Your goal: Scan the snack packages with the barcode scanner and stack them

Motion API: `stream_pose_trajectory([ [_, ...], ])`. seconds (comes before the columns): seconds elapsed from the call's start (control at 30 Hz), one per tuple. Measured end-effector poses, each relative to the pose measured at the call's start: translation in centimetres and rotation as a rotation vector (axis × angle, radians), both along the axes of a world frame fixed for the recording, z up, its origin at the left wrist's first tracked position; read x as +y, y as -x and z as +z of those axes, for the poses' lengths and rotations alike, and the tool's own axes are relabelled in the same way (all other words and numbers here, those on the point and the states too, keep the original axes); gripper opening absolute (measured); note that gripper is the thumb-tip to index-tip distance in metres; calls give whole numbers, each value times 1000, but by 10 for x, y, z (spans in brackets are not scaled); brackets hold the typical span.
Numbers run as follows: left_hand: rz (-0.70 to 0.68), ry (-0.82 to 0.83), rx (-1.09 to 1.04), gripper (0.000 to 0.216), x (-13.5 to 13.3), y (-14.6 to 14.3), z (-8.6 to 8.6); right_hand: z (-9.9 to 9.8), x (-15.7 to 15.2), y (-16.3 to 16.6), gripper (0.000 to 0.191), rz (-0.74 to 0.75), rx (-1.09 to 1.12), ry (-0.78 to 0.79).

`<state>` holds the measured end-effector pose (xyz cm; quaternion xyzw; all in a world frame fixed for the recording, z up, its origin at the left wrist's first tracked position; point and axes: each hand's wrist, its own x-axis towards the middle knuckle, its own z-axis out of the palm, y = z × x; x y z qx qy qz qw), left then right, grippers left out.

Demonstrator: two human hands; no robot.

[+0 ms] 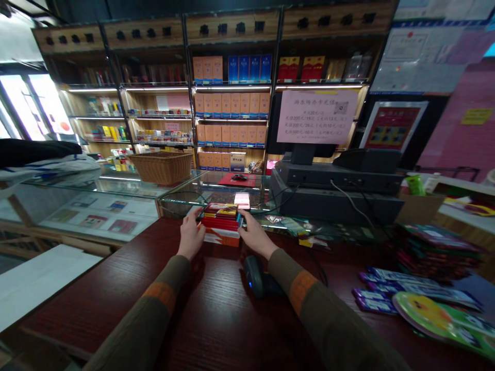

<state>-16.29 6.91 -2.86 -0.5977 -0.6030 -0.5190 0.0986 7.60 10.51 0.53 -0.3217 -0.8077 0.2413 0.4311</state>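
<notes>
A small red, orange and white box (pixel 220 236) stands on the dark wooden counter in front of me. Its top is filled with flat red and yellow packets (pixel 221 210), whose kind I cannot make out. My left hand (pixel 191 236) grips the left side of the box, fingers curled at its upper edge. On the opposite side, my right hand (pixel 255 234) holds the box with the thumb at the upper corner. A black barcode scanner (pixel 254 277) lies just below my right wrist.
The dark wooden counter (pixel 204 309) meets a glass display case (pixel 185 198) with a wicker basket (pixel 164 167) on it. A monitor with a pink sign (pixel 317 117) stands behind to the right. Purple-wrapped bars (pixel 410 288) and stacked packets (pixel 436 250) lie at the right.
</notes>
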Motion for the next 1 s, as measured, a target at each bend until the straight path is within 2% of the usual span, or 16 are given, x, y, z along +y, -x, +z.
stream_pose_trajectory([
  [0.13,31,-39,8,51,-8,-10,10,-3,-1,-6,62,-2,-6,-28],
  [0.3,1,-77,68,46,-19,-31,27,-5,-5,-22,61,-36,-32,-19],
  [0.53,-136,-93,131,42,-23,-69,43,-14,-11,-54,60,-91,-69,-10],
  [0.77,-247,5,197,32,-20,-110,48,-23,-17,-99,60,-153,-50,25],
  [1.0,-338,132,302,31,-13,-155,52,-31,-16,-148,60,-236,-42,44],
])
